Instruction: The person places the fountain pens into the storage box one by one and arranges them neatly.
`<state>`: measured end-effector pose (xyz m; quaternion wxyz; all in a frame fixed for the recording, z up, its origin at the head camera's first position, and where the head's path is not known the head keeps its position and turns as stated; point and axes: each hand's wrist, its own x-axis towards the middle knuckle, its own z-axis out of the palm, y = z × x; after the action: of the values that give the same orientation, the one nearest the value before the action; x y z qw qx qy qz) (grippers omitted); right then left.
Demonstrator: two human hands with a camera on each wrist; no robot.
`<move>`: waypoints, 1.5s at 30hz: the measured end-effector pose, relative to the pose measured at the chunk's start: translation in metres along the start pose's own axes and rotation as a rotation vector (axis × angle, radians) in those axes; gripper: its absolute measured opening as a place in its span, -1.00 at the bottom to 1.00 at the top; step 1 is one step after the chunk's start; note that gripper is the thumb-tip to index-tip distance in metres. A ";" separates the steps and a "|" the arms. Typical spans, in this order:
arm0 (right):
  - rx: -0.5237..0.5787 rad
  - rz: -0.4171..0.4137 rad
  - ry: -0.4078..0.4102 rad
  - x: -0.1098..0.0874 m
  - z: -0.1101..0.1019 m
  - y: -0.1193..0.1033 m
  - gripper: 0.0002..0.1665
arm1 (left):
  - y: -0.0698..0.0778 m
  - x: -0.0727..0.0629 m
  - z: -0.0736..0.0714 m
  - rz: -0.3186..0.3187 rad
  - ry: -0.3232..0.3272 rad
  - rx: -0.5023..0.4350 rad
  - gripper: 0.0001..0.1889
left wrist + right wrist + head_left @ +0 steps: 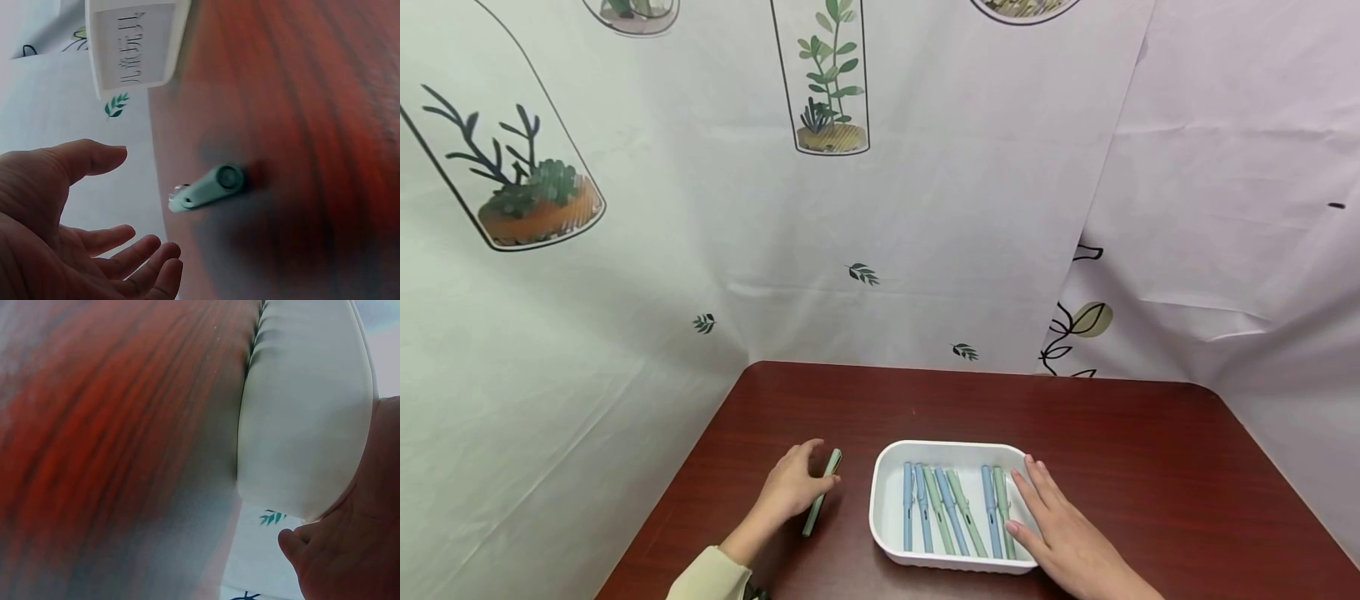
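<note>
A green pen [815, 513] with a clip lies on the table, and my left hand [790, 486] is around its upper part with thumb and fingers spread. In the left wrist view there is a gap between the hand and the pen [209, 189]. My right hand [1066, 533] rests on the right rim of a white plastic tray [958, 564], its fingers extended over the edge. Inside the tray, several blue pens [907, 508] and green pens [967, 512] lie side by side, with a space between the left group and the right pair.
The dark red wooden table [1120, 442] extends behind and to the right of the tray. A pale cloth [925, 250] printed with plants hangs around the table's back and sides. In the left wrist view, the tray's inner wall bears a label [140, 47] with writing.
</note>
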<state>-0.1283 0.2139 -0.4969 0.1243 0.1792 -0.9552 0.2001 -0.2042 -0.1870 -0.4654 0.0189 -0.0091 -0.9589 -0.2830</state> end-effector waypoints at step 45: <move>-0.007 0.029 -0.031 0.002 0.000 -0.002 -0.15 | -0.010 0.000 0.017 0.047 -0.097 0.011 -0.66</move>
<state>-0.1290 0.2116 -0.4954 0.1073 0.1681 -0.9602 0.1957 -0.2053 -0.1865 -0.4848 -0.0212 -0.0451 -0.9598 -0.2762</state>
